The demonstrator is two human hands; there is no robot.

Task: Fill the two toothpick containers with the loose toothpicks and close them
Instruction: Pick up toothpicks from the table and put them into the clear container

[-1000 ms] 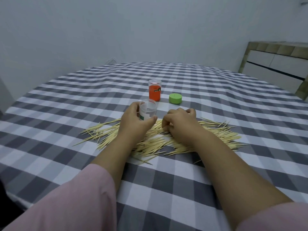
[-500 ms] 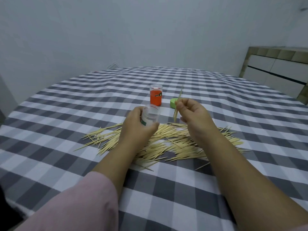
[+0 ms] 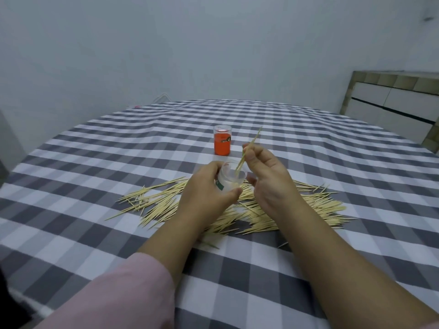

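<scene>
A few toothpicks are sliding from my right hand's pinching grip into the clear container my left hand is clasping above the loose pile mid-surface; I'm aiming tips inside the rim.

A plain home room: checked tablecloth, bare pale wall, tiled cabinet with white doors.
</scene>
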